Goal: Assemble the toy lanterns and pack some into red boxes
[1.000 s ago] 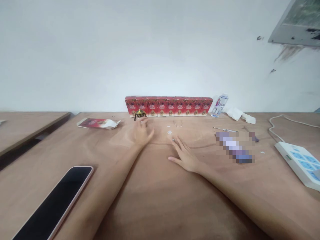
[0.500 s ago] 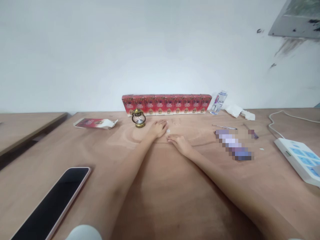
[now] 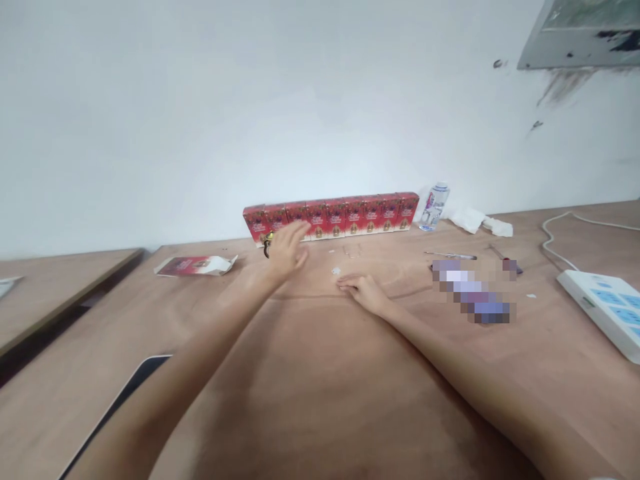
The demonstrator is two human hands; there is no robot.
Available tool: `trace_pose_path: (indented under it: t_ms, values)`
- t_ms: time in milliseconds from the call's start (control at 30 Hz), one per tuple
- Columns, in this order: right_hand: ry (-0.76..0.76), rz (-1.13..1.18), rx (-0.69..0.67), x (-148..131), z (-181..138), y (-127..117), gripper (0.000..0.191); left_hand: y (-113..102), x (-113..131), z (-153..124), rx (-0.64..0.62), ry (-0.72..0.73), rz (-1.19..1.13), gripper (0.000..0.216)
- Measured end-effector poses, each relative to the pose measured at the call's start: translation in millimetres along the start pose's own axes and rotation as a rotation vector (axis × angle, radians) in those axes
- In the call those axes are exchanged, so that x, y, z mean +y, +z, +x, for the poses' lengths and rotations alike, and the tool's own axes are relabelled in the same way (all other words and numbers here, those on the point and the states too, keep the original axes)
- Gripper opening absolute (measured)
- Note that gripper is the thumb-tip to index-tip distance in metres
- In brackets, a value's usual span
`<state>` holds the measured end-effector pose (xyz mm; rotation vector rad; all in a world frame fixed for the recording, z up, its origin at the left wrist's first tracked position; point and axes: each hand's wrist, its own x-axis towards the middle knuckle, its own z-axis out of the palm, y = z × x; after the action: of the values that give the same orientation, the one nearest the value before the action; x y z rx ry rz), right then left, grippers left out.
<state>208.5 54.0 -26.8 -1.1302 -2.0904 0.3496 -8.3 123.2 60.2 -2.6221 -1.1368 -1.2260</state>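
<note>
My left hand (image 3: 287, 251) is raised off the table with its fingers apart, and nothing shows in it. It blocks most of a small brass-coloured lantern (image 3: 267, 248), so I cannot tell whether the two touch. My right hand (image 3: 367, 293) rests on the tabletop, fingers stretched out to the left and holding nothing visible. Just beyond its fingertips lies a small white scrap (image 3: 336, 271). Behind the hands stands a row of red boxes (image 3: 336, 217) with lantern pictures. A flattened red-and-white box (image 3: 197, 265) lies to the left.
At the back right are a clear bottle (image 3: 434, 207) and crumpled tissues (image 3: 467, 220). A tweezers-like tool (image 3: 451, 255) and a blurred-out purple item (image 3: 470, 290) lie to the right, near a white power strip (image 3: 603, 310). A phone (image 3: 117, 407) is partly under my left forearm.
My left hand has lifted from the table and moved left, in front of the lantern. My right hand has stayed about in place. The camera view has tilted a little.
</note>
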Motion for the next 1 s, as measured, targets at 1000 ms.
trace_pose_path:
  t_ms: [1000]
  values:
    - [-0.07,-0.083,0.014,17,34,8,0.007,-78,-111,52,-0.375,-0.329,0.727,0.053]
